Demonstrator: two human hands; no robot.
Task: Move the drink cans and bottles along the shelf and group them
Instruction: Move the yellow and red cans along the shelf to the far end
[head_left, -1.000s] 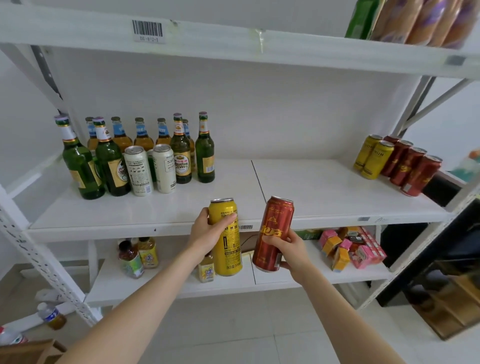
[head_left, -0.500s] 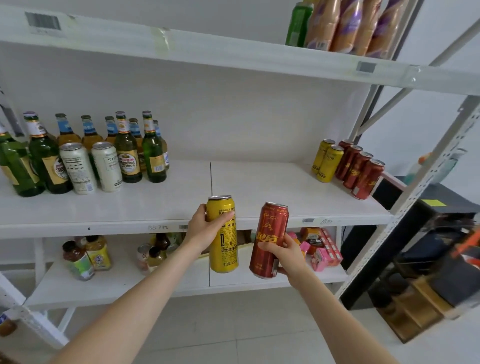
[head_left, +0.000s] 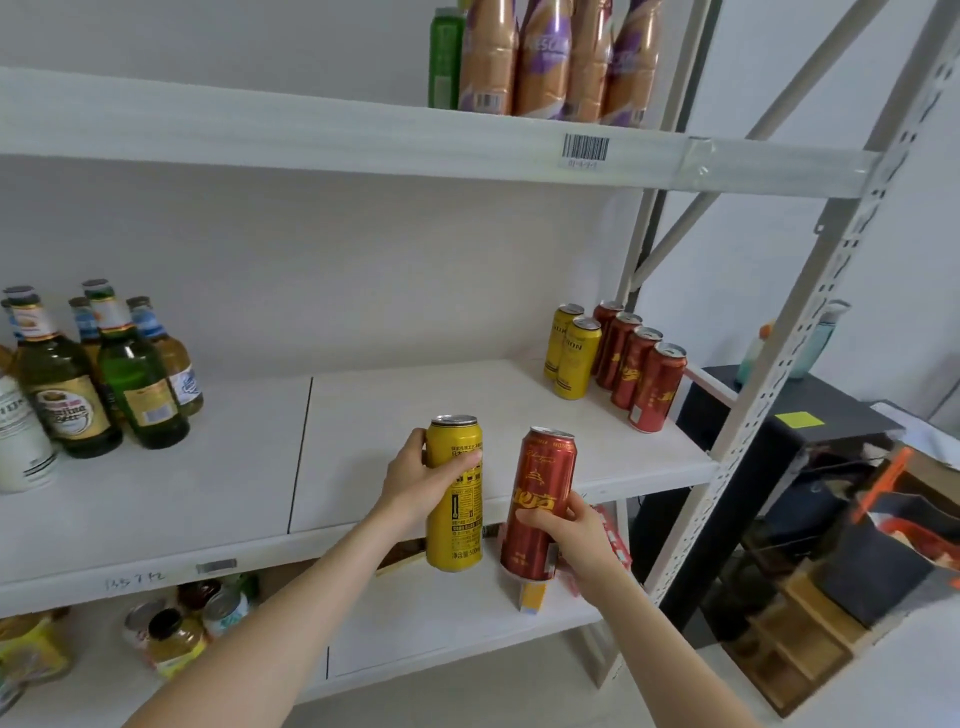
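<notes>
yellow can (head_left: 455, 499) marked 500ml in curled left fingers (head_left: 464, 461), red can (head_left: 544, 480) in curled right fingers (head_left: 537, 521).

The white middle shelf (head_left: 415, 395) is made of two boards that meet at a dark seam. At its left end stands a cluster of green and amber beer bottles (head_left: 104, 374), with a white can (head_left: 21, 441) just beside them. At the far right rear, two yellow cans (head_left: 574, 353) stand next to a row of four red cans (head_left: 639, 374). The upper shelf (head_left: 260, 135) carries a green bottle (head_left: 445, 57) and orange-and-purple bottles (head_left: 550, 57). The lower shelf (head_left: 415, 623) holds jars (head_left: 176, 629).
</notes>
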